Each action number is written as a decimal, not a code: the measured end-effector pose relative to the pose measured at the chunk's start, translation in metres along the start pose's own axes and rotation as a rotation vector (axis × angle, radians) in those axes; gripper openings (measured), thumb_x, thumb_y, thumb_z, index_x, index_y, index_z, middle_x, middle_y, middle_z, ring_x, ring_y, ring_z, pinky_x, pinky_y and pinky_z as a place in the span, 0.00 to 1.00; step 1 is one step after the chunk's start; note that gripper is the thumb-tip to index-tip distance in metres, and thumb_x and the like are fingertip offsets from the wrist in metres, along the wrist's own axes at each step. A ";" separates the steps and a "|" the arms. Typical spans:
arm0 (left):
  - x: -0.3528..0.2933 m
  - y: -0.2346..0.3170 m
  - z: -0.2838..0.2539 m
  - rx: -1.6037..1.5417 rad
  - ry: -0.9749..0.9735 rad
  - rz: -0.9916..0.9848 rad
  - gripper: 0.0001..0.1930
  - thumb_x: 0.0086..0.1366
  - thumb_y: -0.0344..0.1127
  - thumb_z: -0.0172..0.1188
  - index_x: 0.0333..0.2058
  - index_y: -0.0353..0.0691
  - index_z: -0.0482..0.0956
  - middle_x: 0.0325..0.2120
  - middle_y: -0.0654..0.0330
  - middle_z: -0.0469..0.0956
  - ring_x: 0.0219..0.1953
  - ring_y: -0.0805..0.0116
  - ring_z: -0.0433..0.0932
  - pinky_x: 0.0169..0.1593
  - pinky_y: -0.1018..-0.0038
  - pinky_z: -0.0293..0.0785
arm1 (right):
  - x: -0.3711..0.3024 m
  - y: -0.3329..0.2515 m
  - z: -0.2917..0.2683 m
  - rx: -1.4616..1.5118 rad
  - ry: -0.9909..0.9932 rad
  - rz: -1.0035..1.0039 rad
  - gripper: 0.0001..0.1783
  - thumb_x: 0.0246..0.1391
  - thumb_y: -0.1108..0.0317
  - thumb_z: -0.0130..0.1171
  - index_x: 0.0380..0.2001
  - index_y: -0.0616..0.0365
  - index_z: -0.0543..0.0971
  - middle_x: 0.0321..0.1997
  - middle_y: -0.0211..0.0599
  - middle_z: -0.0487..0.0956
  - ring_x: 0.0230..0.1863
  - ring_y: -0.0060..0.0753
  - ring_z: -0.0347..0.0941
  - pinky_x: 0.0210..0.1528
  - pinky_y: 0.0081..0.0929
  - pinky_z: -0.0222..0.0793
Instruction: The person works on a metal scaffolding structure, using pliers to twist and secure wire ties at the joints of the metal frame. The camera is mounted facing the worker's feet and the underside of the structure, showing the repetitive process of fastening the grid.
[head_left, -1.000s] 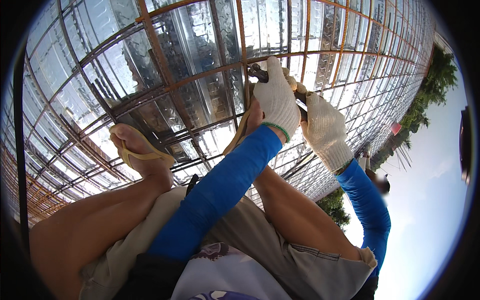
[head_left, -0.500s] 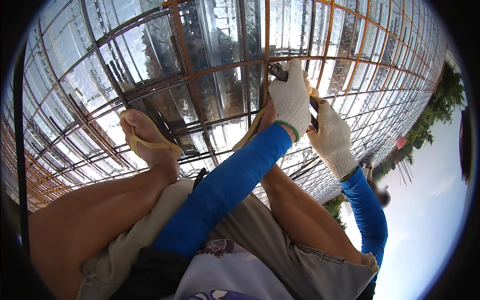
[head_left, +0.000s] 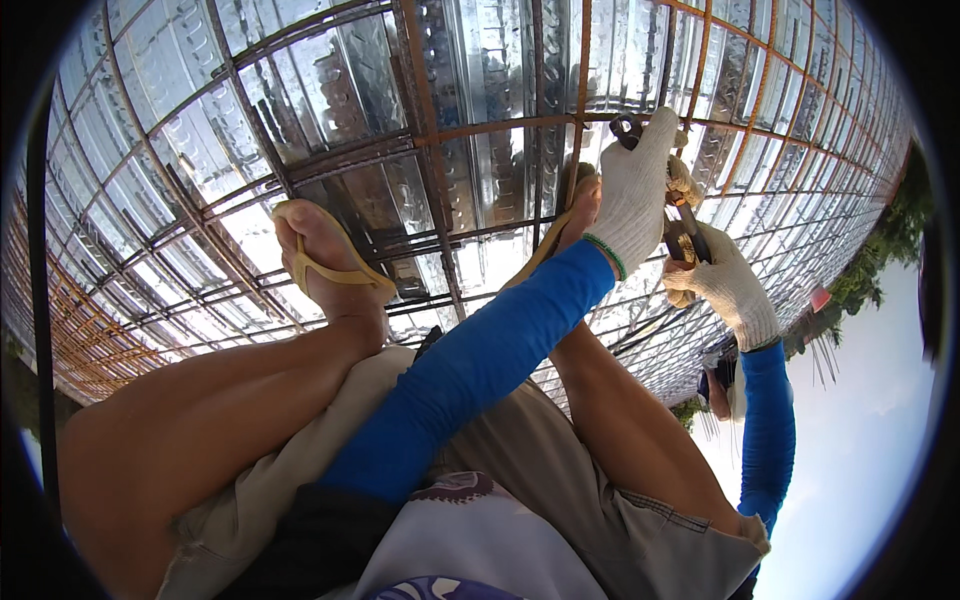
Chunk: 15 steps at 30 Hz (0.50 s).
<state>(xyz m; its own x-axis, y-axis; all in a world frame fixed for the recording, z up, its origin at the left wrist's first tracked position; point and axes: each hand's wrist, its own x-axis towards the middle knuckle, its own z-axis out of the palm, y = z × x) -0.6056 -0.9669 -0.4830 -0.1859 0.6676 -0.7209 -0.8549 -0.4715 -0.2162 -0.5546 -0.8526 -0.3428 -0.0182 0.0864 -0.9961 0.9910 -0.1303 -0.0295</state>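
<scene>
My left hand [head_left: 638, 195], in a white knit glove with a green cuff edge, is closed by a crossing of the rusty rebar grid [head_left: 500, 127]. A dark curled metal piece [head_left: 625, 131] sticks out beside its thumb; whether it belongs to the tool is hidden. Below and to the right, my right hand [head_left: 740, 290], gloved alike, grips the dark handles of a pincer-like tool [head_left: 688, 238]. The handles stand somewhat apart and run up toward my left fingers. The tool's jaws are hidden behind the left glove.
Shiny ribbed metal decking [head_left: 485, 70] lies under the bars. My sandalled feet [head_left: 335, 250] stand among them. Thicker doubled bars [head_left: 340, 160] cross near the left foot. Another person [head_left: 722, 390] is partly visible behind my right forearm. Trees [head_left: 870, 245] stand past the far right edge.
The view has shifted, so the scene sits further right in the picture. My right hand has moved down and away from the left, and more of the tool's handles shows.
</scene>
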 end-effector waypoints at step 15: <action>-0.019 0.021 0.047 0.574 0.171 0.051 0.22 0.76 0.54 0.64 0.32 0.39 0.79 0.21 0.68 0.75 0.20 0.77 0.73 0.25 0.71 0.68 | -0.087 0.116 0.032 0.134 0.602 -0.294 0.21 0.59 0.82 0.66 0.56 0.70 0.83 0.34 0.20 0.79 0.31 0.07 0.69 0.33 0.09 0.67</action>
<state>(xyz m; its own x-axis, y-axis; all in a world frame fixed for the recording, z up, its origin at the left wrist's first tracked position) -0.6428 -0.9623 -0.4425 -0.1941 0.5275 -0.8271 -0.9806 -0.0820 0.1778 -0.4425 -0.9069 -0.2621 -0.1687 0.6661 -0.7266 0.9305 -0.1355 -0.3403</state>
